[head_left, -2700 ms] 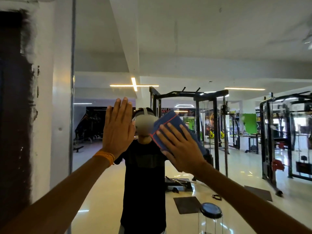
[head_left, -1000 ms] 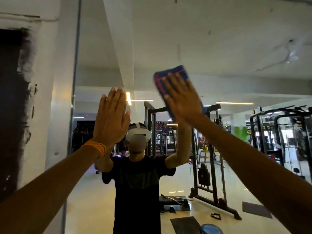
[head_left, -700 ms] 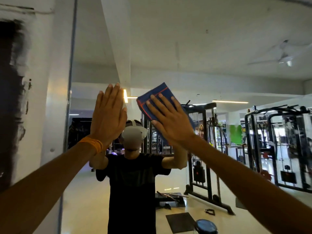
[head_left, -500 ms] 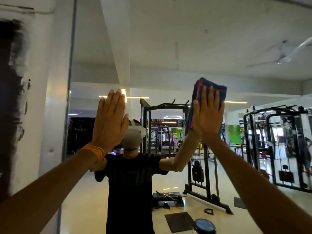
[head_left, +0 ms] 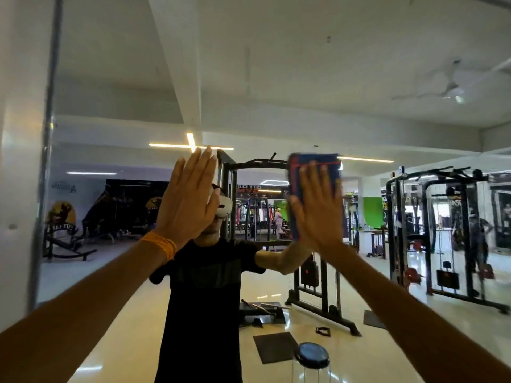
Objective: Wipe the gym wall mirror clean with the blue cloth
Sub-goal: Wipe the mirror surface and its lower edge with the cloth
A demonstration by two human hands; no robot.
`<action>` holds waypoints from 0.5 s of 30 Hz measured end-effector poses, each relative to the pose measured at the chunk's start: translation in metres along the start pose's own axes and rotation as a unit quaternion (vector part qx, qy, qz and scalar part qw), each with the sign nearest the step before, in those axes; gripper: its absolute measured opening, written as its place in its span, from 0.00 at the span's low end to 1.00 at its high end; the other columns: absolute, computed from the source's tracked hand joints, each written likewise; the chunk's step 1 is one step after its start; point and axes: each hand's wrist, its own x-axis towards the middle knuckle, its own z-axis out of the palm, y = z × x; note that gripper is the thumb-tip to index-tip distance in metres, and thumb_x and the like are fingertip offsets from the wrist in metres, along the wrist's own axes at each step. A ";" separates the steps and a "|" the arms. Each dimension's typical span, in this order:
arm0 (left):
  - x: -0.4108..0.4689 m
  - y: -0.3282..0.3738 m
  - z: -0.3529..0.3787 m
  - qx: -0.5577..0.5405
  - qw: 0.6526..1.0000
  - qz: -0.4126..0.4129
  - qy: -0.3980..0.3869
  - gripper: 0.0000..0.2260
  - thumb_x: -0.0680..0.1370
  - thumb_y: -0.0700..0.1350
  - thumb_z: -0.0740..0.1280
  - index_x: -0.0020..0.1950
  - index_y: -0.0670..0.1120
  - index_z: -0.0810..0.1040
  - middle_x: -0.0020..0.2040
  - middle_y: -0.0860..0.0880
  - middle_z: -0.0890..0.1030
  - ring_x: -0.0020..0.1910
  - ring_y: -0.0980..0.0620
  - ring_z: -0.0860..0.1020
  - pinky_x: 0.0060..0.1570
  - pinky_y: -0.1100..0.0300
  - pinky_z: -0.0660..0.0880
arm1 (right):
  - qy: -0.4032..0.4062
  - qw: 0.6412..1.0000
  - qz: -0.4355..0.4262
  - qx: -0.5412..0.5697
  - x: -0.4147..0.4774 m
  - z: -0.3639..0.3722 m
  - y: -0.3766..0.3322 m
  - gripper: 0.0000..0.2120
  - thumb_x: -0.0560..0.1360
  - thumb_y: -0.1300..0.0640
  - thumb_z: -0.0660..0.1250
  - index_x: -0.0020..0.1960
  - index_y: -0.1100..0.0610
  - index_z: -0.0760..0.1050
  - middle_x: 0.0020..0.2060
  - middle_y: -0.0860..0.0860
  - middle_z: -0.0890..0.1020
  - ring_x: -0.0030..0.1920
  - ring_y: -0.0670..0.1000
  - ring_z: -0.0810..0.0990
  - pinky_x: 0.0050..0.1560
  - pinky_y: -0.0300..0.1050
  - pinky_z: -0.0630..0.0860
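Up against the wall mirror (head_left: 276, 64), at about head height, the right hand (head_left: 318, 208) presses the blue cloth (head_left: 313, 160) flat to the glass. Its fingers are straight and a little spread, pointing upward, with the palm over the lower part of the cloth; nothing curls round the fabric. The cloth is folded into an upright rectangle with red stitched lines near its top and left edges, and its top edge shows above the fingertips. It sits right of the mirror's middle, over the reflection of a black cable machine (head_left: 320, 294).

The left hand (head_left: 188, 205) is raised to the left, apart from the cloth, with its fingers straight and close together, holding nothing. It seems to lie flat on the glass, though the blur makes contact hard to confirm. An orange wristband (head_left: 160, 244) circles that wrist.

Between the two arms the mirror shows the person (head_left: 204, 286) in a black shirt and a white headset (head_left: 225, 210), partly hidden behind the left hand. A cross-shaped light (head_left: 190, 145) glows on the reflected ceiling by the left fingertips, and a ceiling fan (head_left: 453, 89) shows at upper right. At the bottom edge of the view stands a clear jar (head_left: 312, 355) with a dark lid. A strip of white wall (head_left: 19, 161) runs along the mirror's left edge.
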 end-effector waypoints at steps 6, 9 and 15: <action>0.002 0.012 -0.005 -0.008 0.999 -0.022 0.023 0.30 0.84 0.51 0.54 0.83 0.39 0.57 0.83 0.38 0.56 0.83 0.40 0.51 0.82 0.46 0.43 | 0.000 0.993 -0.095 0.075 -0.010 0.000 -0.001 0.28 0.86 0.40 0.47 0.78 0.53 0.66 0.83 0.54 0.58 0.84 0.54 0.51 0.82 0.55 0.38; 0.003 0.025 -0.003 -0.028 0.998 -0.046 0.039 0.29 0.84 0.49 0.56 0.83 0.39 0.56 0.84 0.39 0.56 0.83 0.40 0.52 0.82 0.43 0.46 | 0.035 0.993 0.021 0.109 0.031 -0.006 -0.001 0.27 0.85 0.39 0.49 0.78 0.53 0.65 0.83 0.56 0.58 0.84 0.56 0.52 0.82 0.58 0.40; 0.007 0.049 -0.001 -0.044 0.997 -0.057 0.043 0.28 0.84 0.47 0.56 0.83 0.38 0.57 0.83 0.39 0.56 0.83 0.40 0.51 0.82 0.45 0.46 | 0.007 0.951 -0.309 0.012 -0.038 0.014 -0.006 0.31 0.86 0.40 0.49 0.83 0.48 0.42 0.82 0.52 0.41 0.83 0.58 0.41 0.81 0.64 0.42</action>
